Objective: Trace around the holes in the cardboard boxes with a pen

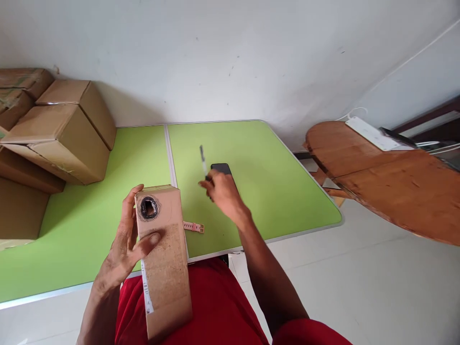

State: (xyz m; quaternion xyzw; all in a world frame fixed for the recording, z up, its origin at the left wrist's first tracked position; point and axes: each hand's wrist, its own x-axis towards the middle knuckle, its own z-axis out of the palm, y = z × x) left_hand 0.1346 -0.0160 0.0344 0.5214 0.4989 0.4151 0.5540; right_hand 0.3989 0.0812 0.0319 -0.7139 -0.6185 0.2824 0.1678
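My left hand (124, 247) is closed around a long cardboard box (167, 268), thumb on its front face and fingers behind its left edge. Near the top of that face is a ragged hole with black scribbled marks around it. A pen (203, 158), slightly blurred, sticks up from my right hand (223, 191), whose fingers are pinched on its lower end. Behind the right hand, a dark phone (221, 168) lies on the green table, partly covered by it. Beside the box a pink watch strap (194, 226) lies on the table, one end hidden by the box.
Several cardboard boxes (61, 134) are stacked at the left on the green table (283, 191), against the white wall. On the right stands a brown wooden table (381, 177) with a white power strip (372, 133) and cables. A gap separates the two tables.
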